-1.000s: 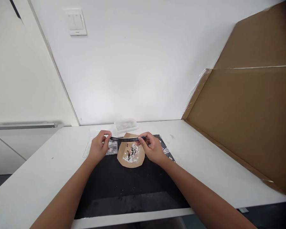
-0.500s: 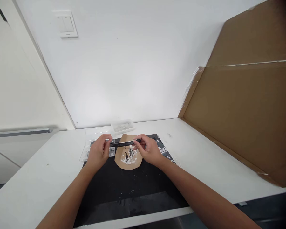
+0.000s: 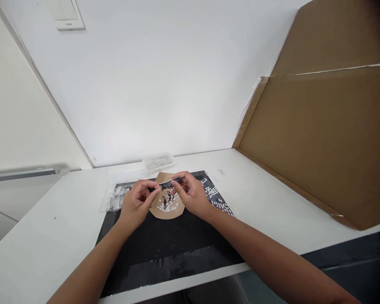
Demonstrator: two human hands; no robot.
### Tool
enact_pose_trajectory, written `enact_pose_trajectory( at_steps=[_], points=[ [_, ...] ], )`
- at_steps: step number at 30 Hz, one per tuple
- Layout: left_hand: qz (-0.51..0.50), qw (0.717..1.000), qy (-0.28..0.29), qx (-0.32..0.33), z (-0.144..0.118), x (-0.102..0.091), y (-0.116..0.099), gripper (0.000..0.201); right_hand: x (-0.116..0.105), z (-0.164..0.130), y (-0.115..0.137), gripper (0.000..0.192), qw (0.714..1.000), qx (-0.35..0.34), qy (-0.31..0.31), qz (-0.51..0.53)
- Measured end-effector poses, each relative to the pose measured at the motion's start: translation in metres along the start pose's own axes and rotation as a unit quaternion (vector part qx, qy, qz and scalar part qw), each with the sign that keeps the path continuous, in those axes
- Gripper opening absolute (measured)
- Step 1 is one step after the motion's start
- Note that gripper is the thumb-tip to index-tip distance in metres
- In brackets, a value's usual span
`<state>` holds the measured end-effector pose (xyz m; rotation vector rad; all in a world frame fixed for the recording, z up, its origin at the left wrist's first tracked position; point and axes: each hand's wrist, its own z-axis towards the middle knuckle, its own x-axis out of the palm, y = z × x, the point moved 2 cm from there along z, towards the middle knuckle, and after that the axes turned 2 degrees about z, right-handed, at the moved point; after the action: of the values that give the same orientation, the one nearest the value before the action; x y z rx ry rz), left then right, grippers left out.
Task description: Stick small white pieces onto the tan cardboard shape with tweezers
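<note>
Between my two hands stretches a narrow black strip [image 3: 166, 184] with a pale upper edge; its exact kind is unclear. My left hand [image 3: 139, 198] pinches it near the left end, fingertips covering part of it. Around the right end, the fingers of my right hand [image 3: 190, 192] are closed. Below the strip, a brown paper tray [image 3: 166, 214] lies on the black mat [image 3: 167, 240]. White flakes [image 3: 165, 206] and several dark curled scraps are inside it. My hands partly hide the tray's sides.
At the left stands a clear plastic organizer [image 3: 110, 202] with small compartments. A white translucent box [image 3: 158, 163] sits against the wall. Small white pieces [image 3: 213, 192] lie in rows on the mat's right side. A large cardboard sheet [image 3: 319, 139] leans at the right.
My left hand has slid along the strip toward my right hand, so less of the strip shows between them. The whole view has shifted slightly.
</note>
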<state>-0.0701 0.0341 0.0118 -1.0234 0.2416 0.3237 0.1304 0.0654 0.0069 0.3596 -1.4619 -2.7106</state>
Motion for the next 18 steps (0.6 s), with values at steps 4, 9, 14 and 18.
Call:
enact_pose_trajectory(
  at_steps=[4,9,14,18],
  points=[
    [0.049,0.998,-0.032,0.016,-0.002,0.0,-0.002,0.02,0.001,-0.003,0.004,0.023,0.999,-0.003,0.003,-0.034],
    [0.144,0.985,-0.085,0.043,0.0,-0.006,-0.01,0.013,0.003,-0.005,0.007,0.019,0.999,-0.01,0.008,-0.042],
    [0.152,0.981,-0.09,0.077,0.0,-0.007,-0.014,0.011,0.005,-0.005,0.007,0.017,0.999,-0.01,0.014,-0.035],
    [0.187,0.97,-0.103,0.114,0.001,-0.007,-0.011,0.012,0.005,-0.006,0.007,0.018,0.999,-0.009,0.017,-0.043]
  ],
)
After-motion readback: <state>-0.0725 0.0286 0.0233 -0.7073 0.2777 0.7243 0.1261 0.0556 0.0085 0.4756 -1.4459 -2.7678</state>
